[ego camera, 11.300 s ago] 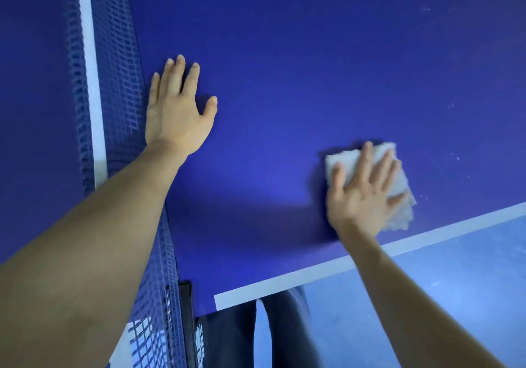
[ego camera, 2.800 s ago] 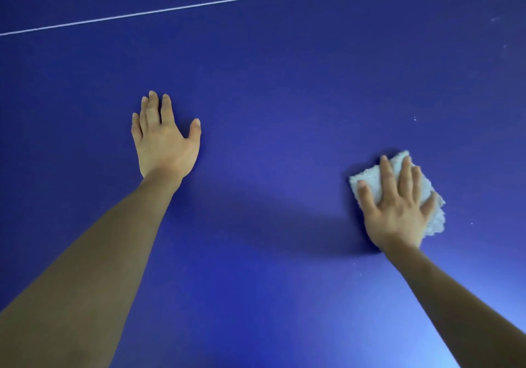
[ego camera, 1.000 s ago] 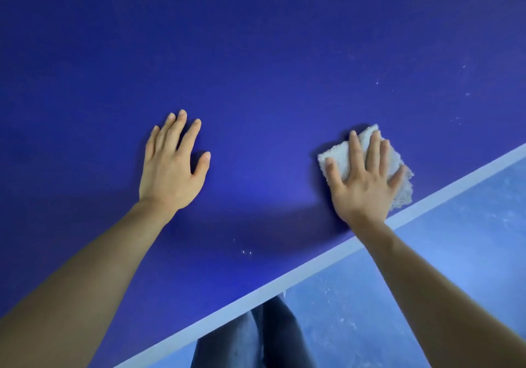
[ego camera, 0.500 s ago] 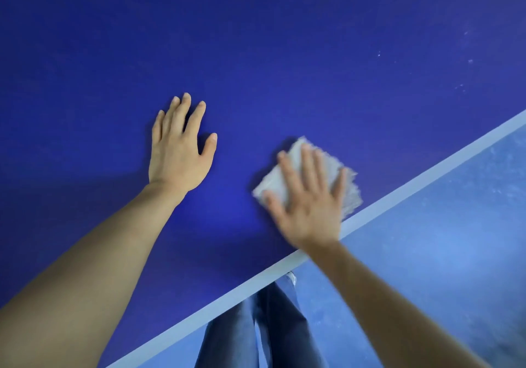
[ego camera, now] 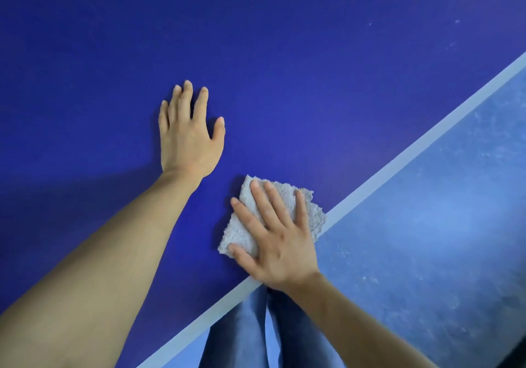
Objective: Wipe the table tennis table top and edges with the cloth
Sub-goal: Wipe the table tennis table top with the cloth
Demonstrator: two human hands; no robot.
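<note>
The dark blue table tennis table top (ego camera: 299, 68) fills most of the head view. Its white edge line (ego camera: 421, 142) runs diagonally from lower left to upper right. A folded white fluffy cloth (ego camera: 310, 211) lies flat on the top, right beside that line. My right hand (ego camera: 273, 239) presses on the cloth with straight, spread fingers, and its heel sits at the table's edge. My left hand (ego camera: 187, 134) rests flat on the table top, up and to the left of the cloth, fingers straight.
Beyond the table's edge is a lighter blue scuffed floor (ego camera: 427, 239) at the right. My legs in blue trousers (ego camera: 256, 330) stand against the edge at the bottom. Small pale specks (ego camera: 455, 21) dot the table top at the upper right.
My right hand has slid the cloth leftward along the near edge, closer to my left hand and my body. The left hand stays flat in about the same spot.
</note>
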